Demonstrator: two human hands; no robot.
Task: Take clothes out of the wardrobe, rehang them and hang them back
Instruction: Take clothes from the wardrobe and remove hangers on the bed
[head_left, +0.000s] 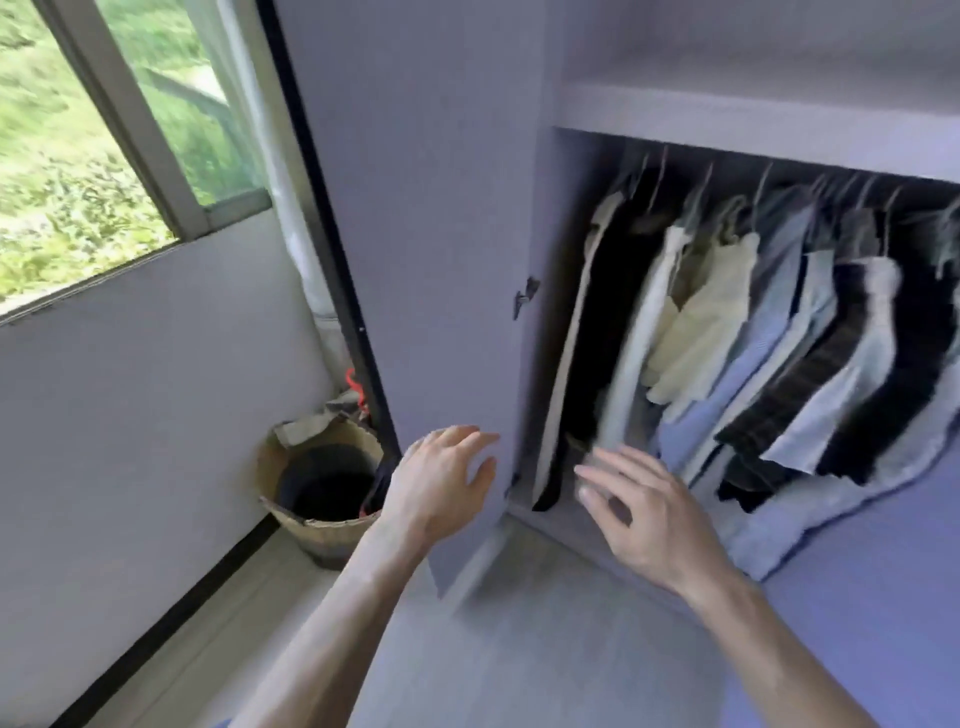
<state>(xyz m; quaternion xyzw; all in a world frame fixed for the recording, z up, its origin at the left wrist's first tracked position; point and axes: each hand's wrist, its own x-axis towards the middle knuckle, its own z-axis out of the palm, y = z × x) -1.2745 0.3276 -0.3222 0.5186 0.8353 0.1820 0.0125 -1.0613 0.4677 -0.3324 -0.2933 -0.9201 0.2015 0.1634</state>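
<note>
Hovering before limp hanging clothes (753, 332) in the smooth wardrobe (415, 208), left hand (441, 488) and right hand (644, 514), fingers spread.

I see the wardrobe door (415, 234) standing open on the left and walling off that side, with my left hand (441, 488) near its lower edge. The hanging clothes (753, 338) crowd the rail, with only a narrow gap beside the wardrobe's left wall. A shelf (753, 119) caps the space above. The floor (519, 634) in front gives open room. A basket (322, 488) fills the corner left of the door.
</note>
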